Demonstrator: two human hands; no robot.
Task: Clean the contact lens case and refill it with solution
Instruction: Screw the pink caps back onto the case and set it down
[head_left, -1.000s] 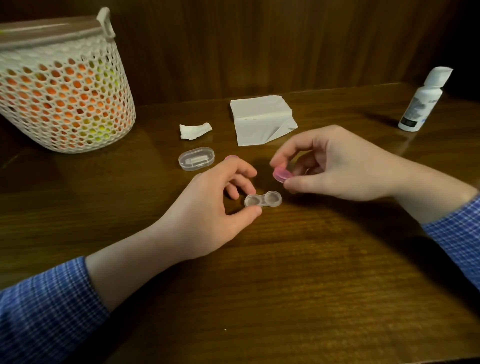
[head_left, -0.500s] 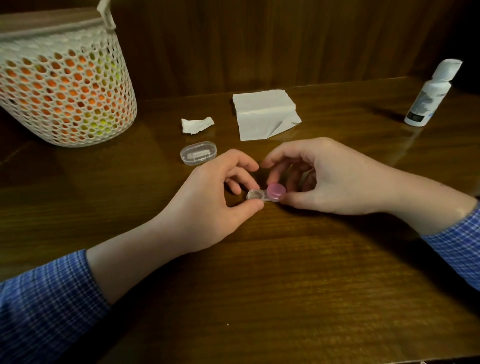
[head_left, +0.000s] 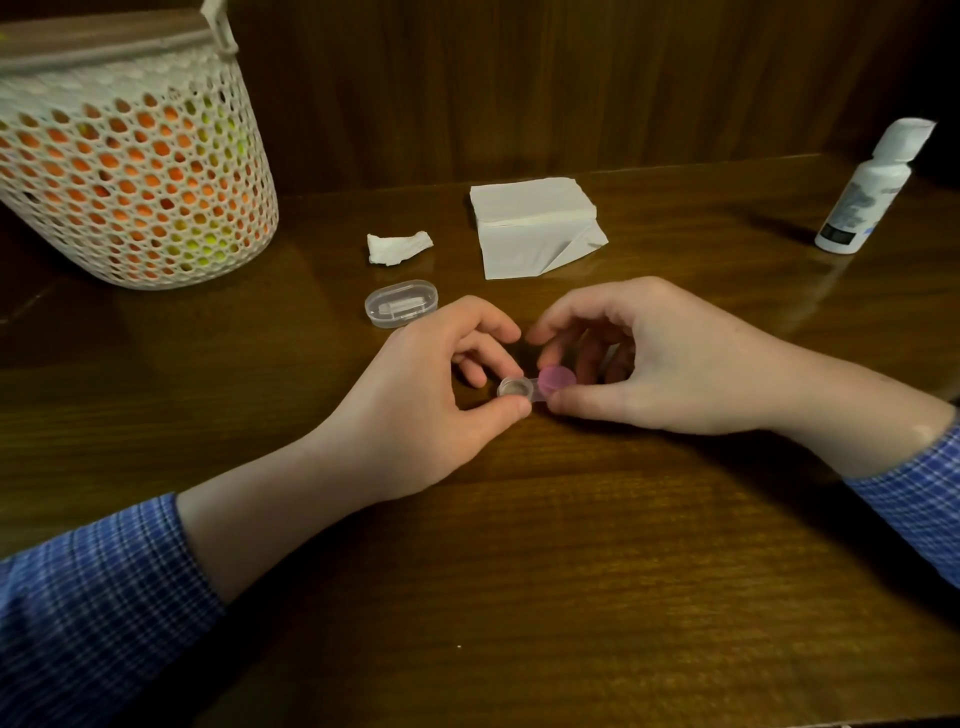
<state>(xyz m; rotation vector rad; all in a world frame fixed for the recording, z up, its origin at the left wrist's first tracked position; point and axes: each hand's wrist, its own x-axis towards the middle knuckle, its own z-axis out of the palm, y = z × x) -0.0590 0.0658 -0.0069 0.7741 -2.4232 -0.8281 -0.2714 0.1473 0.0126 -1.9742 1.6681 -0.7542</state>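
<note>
Clear box (head_left: 401, 303), tissues (head_left: 535, 224) crowd far side; near tabletop (head_left: 519, 571) open.

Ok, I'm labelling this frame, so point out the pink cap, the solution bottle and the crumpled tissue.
Pink cap (head_left: 557, 378), head view, on its flat top.
Solution bottle (head_left: 862, 195), head view, on the white body above the label.
Crumpled tissue (head_left: 397, 248), head view, on the middle of the wad.

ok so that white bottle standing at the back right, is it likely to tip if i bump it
Probably, yes. The bottle stands tall and narrow on a small base, so a knock near its cap would likely topple it. It looks like light plastic, though how full it is cannot be seen. The table looks glossy, so a low push may slide it instead.
</note>
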